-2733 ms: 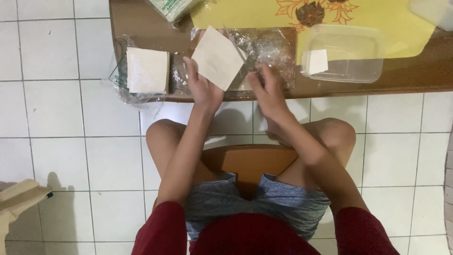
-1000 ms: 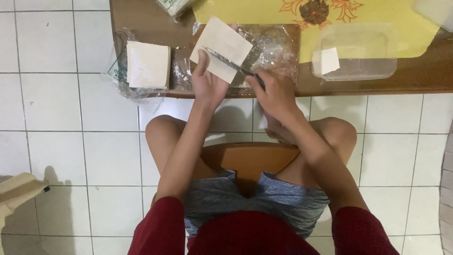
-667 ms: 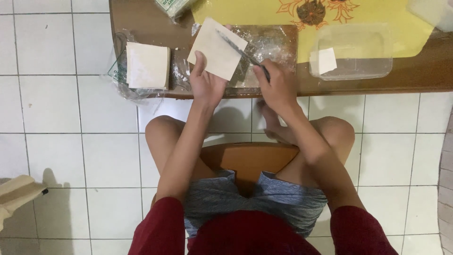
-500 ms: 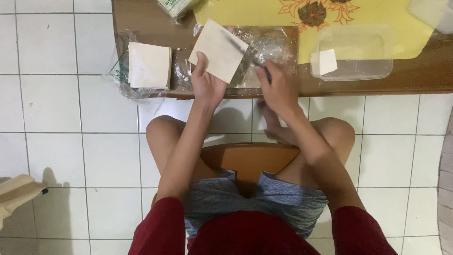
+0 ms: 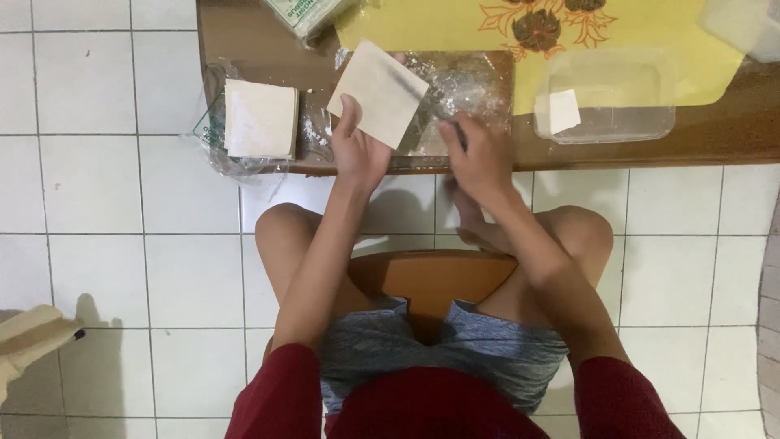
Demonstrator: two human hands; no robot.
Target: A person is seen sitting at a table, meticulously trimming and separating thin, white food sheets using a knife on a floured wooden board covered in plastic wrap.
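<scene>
My left hand point(image 5: 357, 150) holds a square, pale dough sheet point(image 5: 378, 93) by its lower edge, tilted above the flour-dusted, plastic-covered board point(image 5: 475, 81). My right hand point(image 5: 481, 158) rests at the board's near edge, just right of the sheet, with its fingers curled around a thin dark utensil point(image 5: 457, 132) that is mostly hidden. A stack of the same square sheets point(image 5: 260, 119) lies on clear wrapping to the left of my left hand.
A clear plastic container point(image 5: 609, 97) holding one small pale piece point(image 5: 556, 111) sits on a yellow flowered mat point(image 5: 674, 32) on the low wooden table point(image 5: 731, 134). A green packet point(image 5: 305, 12) lies at the far edge. I sit on an orange stool point(image 5: 431, 276) on white tiles.
My left hand lifted the sheet off the board and tilted it. My right hand drew the thin utensil across the sheet, then pulled back down to the board's near edge.
</scene>
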